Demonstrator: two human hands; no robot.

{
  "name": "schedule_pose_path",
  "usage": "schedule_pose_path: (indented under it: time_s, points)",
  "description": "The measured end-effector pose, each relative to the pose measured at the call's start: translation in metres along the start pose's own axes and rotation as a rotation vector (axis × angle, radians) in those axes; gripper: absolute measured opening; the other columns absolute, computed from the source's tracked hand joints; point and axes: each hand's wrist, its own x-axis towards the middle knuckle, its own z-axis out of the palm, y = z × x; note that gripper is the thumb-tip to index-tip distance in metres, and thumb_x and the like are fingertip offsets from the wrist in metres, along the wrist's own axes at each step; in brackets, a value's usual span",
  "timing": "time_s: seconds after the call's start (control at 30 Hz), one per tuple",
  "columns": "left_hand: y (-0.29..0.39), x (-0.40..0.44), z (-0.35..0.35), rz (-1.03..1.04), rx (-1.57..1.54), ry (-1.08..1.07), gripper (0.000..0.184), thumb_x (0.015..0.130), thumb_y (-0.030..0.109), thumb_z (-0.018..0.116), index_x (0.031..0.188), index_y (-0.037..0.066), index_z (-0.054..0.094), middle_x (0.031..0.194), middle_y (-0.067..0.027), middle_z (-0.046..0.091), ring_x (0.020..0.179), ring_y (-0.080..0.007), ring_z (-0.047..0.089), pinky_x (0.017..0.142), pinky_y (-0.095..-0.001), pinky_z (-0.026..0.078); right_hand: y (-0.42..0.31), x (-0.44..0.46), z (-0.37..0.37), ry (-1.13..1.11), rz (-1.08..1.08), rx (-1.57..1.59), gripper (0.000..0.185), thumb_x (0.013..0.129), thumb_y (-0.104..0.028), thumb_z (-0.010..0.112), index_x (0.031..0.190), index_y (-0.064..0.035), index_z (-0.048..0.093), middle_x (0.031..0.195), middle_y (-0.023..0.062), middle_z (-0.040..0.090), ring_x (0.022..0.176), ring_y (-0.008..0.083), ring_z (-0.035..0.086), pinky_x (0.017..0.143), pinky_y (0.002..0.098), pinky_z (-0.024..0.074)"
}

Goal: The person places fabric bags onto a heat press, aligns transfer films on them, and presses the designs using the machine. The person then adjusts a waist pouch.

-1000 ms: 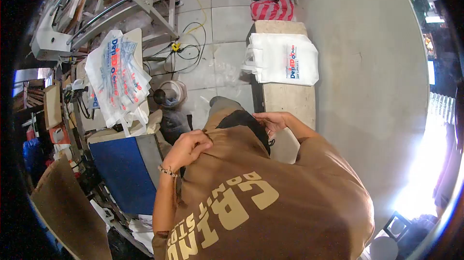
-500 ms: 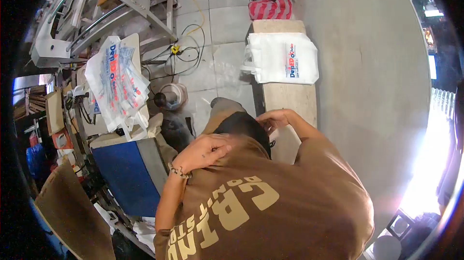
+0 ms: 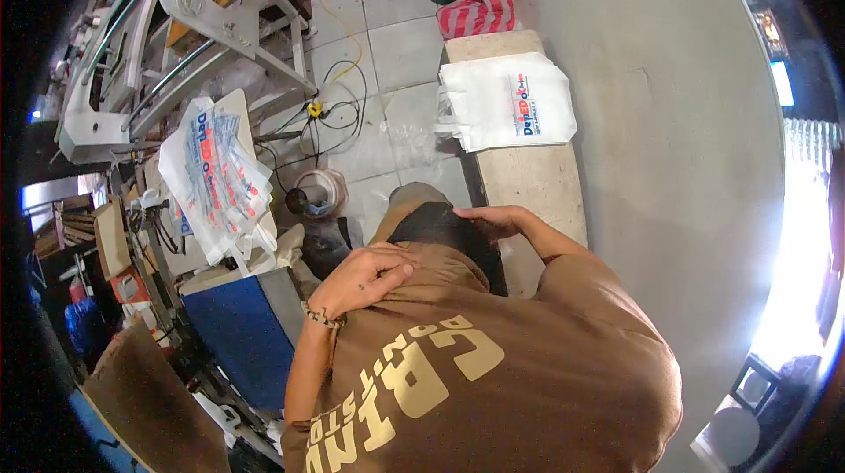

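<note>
My left hand (image 3: 368, 279), with a beaded bracelet at its wrist, rests on the front of the brown shirt (image 3: 546, 341). Its fingers lie along the cloth with the thumb a little apart, and nothing shows in its grasp. At the right side of my lap, my right hand (image 3: 495, 221) touches the black cloth (image 3: 444, 231) over my thigh; its fingertips are mostly hidden. White printed bags are stacked (image 3: 506, 102) on a narrow bench (image 3: 531, 191) ahead to the right. More printed bags (image 3: 216, 178) lie fanned out on the left.
A blue-sided box (image 3: 238, 328) stands at the left, below the fanned bags. Black cables (image 3: 356, 112) and a round container (image 3: 319, 193) are on the tiled floor (image 3: 400, 51). A metal frame (image 3: 216, 20) stands at the upper left. A grey panel (image 3: 669, 147) runs along the right.
The view has turned slightly. My left hand has moved inward and upward on the shirt. My right hand has flattened against the black cloth, hiding its fingers more.
</note>
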Motion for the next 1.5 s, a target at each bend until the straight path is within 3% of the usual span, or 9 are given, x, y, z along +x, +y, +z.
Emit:
schedule_pose_path:
  time_s: [0.2, 0.4, 0.47, 0.67, 0.77, 0.8, 1.03, 1.3, 1.5]
  points:
    - [0.007, 0.001, -0.012, -0.014, 0.093, -0.096, 0.026, 0.095, 0.018, 0.060, 0.104, -0.003, 0.071, 0.116, -0.0154, 0.071, 0.109, -0.0318, 0.066, 0.097, -0.0400, 0.050, -0.004, 0.003, 0.010, 0.164, -0.037, -0.013, 0.107, 0.081, -0.083, 0.049, 0.154, -0.0055, 0.031, 0.155, 0.0169, 0.039, 0.139, 0.0302, 0.042, 0.117, 0.0534, 0.0236]
    - [0.006, -0.006, -0.011, 0.027, 0.077, -0.030, 0.026, 0.094, 0.016, 0.058, 0.105, -0.004, 0.071, 0.116, -0.0170, 0.070, 0.114, -0.0342, 0.063, 0.101, -0.0408, 0.048, -0.001, 0.017, 0.003, -0.123, -0.091, 0.160, 0.096, 0.088, -0.074, 0.051, 0.152, -0.0041, 0.033, 0.151, 0.0198, 0.042, 0.136, 0.0291, 0.046, 0.107, 0.0490, 0.0421]
    - [0.003, -0.004, -0.011, 0.039, 0.097, -0.041, 0.027, 0.096, 0.017, 0.058, 0.107, -0.004, 0.071, 0.117, -0.0174, 0.070, 0.112, -0.0335, 0.064, 0.100, -0.0404, 0.049, 0.002, 0.014, 0.008, -0.038, -0.153, 0.188, 0.086, 0.091, -0.070, 0.052, 0.145, -0.0040, 0.044, 0.139, 0.0177, 0.055, 0.122, 0.0271, 0.058, 0.092, 0.0418, 0.0536]
    - [0.005, -0.002, -0.010, 0.048, 0.106, -0.059, 0.028, 0.097, 0.018, 0.057, 0.109, -0.003, 0.071, 0.118, -0.0178, 0.069, 0.111, -0.0326, 0.065, 0.099, -0.0401, 0.049, 0.013, -0.032, -0.021, 0.266, -0.184, -0.216, 0.066, 0.087, -0.061, 0.066, 0.124, -0.0065, 0.060, 0.107, 0.0081, 0.068, 0.095, 0.0182, 0.066, 0.079, 0.0329, 0.0556]
    - [0.007, 0.000, -0.005, 0.049, 0.102, -0.073, 0.028, 0.097, 0.019, 0.058, 0.109, -0.003, 0.071, 0.118, -0.0177, 0.070, 0.111, -0.0325, 0.065, 0.099, -0.0400, 0.049, 0.010, -0.052, -0.024, -0.128, -0.128, -0.606, 0.052, 0.083, -0.047, 0.078, 0.116, -0.0082, 0.065, 0.100, 0.0025, 0.069, 0.090, 0.0139, 0.065, 0.074, 0.0281, 0.0528]
    - [0.009, 0.002, -0.003, 0.040, 0.102, -0.074, 0.029, 0.096, 0.019, 0.058, 0.109, -0.003, 0.071, 0.118, -0.0176, 0.070, 0.111, -0.0325, 0.065, 0.099, -0.0399, 0.049, 0.007, -0.064, -0.006, -0.065, -0.039, -0.618, 0.040, 0.080, -0.035, 0.082, 0.106, -0.0087, 0.069, 0.096, -0.0007, 0.069, 0.087, 0.0111, 0.064, 0.068, 0.0251, 0.0480]
    - [0.010, 0.007, 0.009, 0.044, 0.065, -0.096, 0.028, 0.095, 0.018, 0.059, 0.109, -0.003, 0.071, 0.119, -0.0175, 0.070, 0.112, -0.0323, 0.065, 0.099, -0.0396, 0.049, 0.031, -0.070, 0.000, 0.010, -0.080, -0.632, 0.025, 0.082, -0.031, 0.080, 0.092, -0.0095, 0.074, 0.083, -0.0015, 0.070, 0.078, 0.0081, 0.060, 0.062, 0.0266, 0.0440]
    - [0.014, 0.010, 0.017, 0.029, 0.082, -0.101, 0.027, 0.094, 0.017, 0.060, 0.107, -0.005, 0.071, 0.117, -0.0178, 0.070, 0.109, -0.0324, 0.066, 0.097, -0.0389, 0.050, -0.003, -0.069, 0.001, 0.187, -0.705, -0.595, 0.017, 0.083, -0.020, 0.070, 0.079, -0.0027, 0.069, 0.066, -0.0008, 0.062, 0.063, 0.0091, 0.054, 0.057, 0.0269, 0.0412]
    - [0.003, 0.014, 0.017, 0.084, 0.109, -0.073, 0.026, 0.092, 0.020, 0.062, 0.102, -0.001, 0.072, 0.106, -0.0170, 0.072, 0.102, -0.0331, 0.067, 0.091, -0.0388, 0.052, -0.069, -0.020, 0.003, 0.148, -0.707, -0.872, 0.021, 0.082, -0.023, 0.066, 0.079, -0.0025, 0.069, 0.070, 0.0024, 0.066, 0.068, 0.0118, 0.059, 0.060, 0.0295, 0.0458]
